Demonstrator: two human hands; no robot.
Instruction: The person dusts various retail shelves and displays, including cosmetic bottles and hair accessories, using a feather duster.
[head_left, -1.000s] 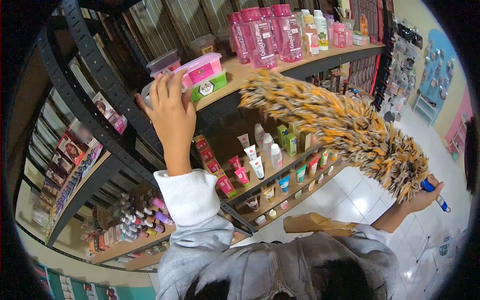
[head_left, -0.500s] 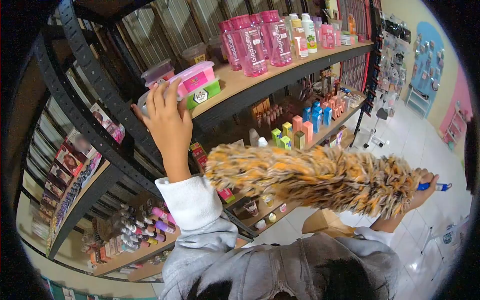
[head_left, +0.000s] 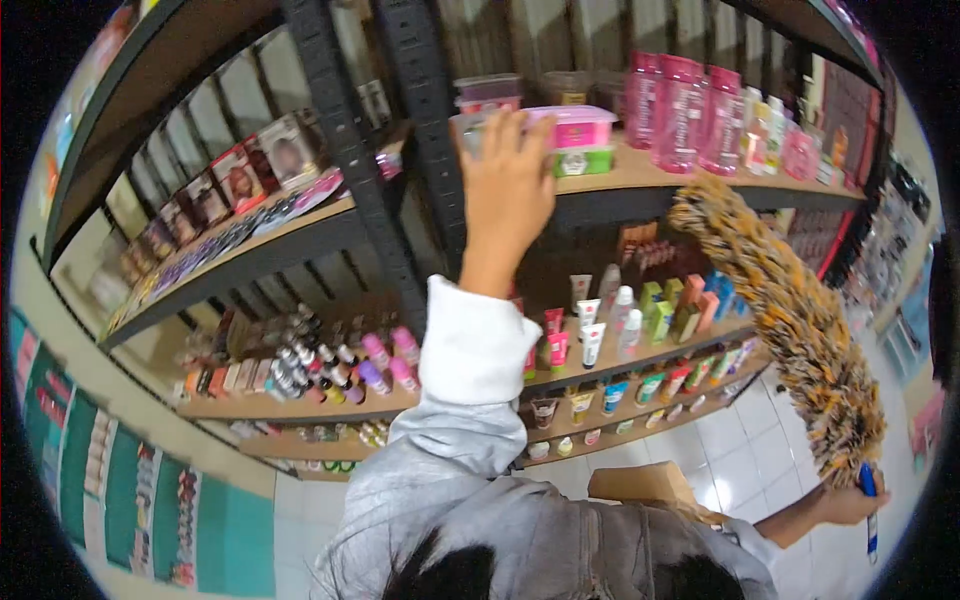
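Note:
My left hand is raised to the upper shelf, its fingers spread and stretched over a clear plastic container that they partly hide. Right beside my fingers, a pink-lidded tub is stacked on a green box. Low at the right, my right hand is wrapped around the blue handle of a fluffy orange, brown and grey duster. The duster head slants up to the left, its tip overlapping the shelf edge below tall pink bottles.
Black metal uprights stand left of my left hand. Lower shelves hold tubes, small boxes and nail polish bottles. A cardboard box is on the tiled floor. Hair dye boxes line the left shelf.
The view has swung left, bringing more left-hand shelves in. The duster has gone from nearly level to steeply slanted, its tip up by the shelf. My left hand stays at the containers.

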